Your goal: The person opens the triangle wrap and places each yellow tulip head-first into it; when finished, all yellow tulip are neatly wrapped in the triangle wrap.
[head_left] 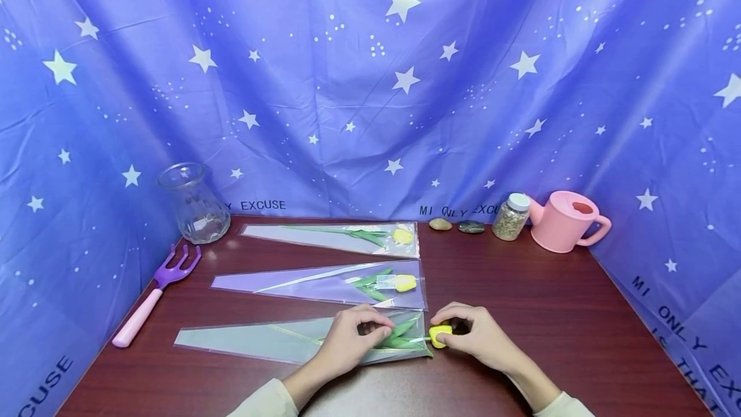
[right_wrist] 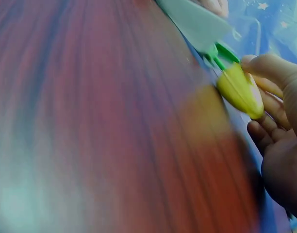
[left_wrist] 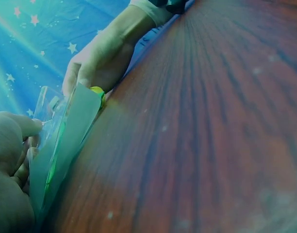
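A yellow artificial tulip (head_left: 440,336) lies partly in the nearest pale green tapered sleeve (head_left: 243,343), its head out past the wide right end and its green leaves (head_left: 399,338) inside. My right hand (head_left: 477,334) holds the flower head between thumb and fingers; the yellow head (right_wrist: 239,91) also shows in the right wrist view. With thumb and fingertips my left hand (head_left: 353,338) pinches the sleeve's clear front near its opening. In the left wrist view the clear film stands apart from the pale green backing (left_wrist: 73,131).
Behind lie a purple sleeve (head_left: 278,284) and a white sleeve (head_left: 301,237), each with a yellow tulip. A glass vase (head_left: 202,211) and purple hand fork (head_left: 173,269) are at left. Two stones (head_left: 440,224), a pebble-filled jar (head_left: 511,219) and a pink watering can (head_left: 560,224) line the back right.
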`<state>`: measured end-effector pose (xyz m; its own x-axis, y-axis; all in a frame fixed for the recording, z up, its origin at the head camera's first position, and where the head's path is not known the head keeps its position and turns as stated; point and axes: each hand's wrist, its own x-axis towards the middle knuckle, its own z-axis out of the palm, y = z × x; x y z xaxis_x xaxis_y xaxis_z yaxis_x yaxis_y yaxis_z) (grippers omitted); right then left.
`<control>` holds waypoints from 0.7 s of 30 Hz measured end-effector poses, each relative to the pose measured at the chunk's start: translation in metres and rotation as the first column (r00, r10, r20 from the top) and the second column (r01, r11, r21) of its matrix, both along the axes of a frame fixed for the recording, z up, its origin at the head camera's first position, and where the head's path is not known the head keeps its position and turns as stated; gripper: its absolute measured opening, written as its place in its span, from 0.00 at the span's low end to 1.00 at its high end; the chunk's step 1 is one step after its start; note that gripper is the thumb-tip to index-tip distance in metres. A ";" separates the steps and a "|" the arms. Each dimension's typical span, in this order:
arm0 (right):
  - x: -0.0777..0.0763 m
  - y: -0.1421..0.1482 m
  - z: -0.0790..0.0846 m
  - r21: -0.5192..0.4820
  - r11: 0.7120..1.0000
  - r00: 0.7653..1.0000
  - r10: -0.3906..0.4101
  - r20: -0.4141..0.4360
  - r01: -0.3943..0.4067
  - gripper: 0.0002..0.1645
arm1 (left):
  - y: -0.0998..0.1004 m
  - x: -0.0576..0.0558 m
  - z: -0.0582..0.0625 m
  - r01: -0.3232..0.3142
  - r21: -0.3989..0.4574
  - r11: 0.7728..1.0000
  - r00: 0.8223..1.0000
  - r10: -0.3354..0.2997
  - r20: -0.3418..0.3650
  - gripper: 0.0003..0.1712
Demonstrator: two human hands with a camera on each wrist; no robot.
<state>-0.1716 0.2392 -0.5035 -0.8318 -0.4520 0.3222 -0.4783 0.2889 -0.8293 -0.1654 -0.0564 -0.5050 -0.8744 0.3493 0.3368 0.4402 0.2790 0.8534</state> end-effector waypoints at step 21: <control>0.007 0.010 -0.001 0.004 1.000 0.997 0.010 -0.077 -0.010 0.17 | -0.002 0.001 0.003 0.000 -0.012 1.000 0.999 0.001 0.035 0.06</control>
<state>-0.1644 0.2491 -0.5042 -0.7998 -0.4617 0.3836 -0.5438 0.2867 -0.7887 -0.1647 -0.0583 -0.5017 -0.8857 0.3525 0.3021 0.4101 0.2894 0.8649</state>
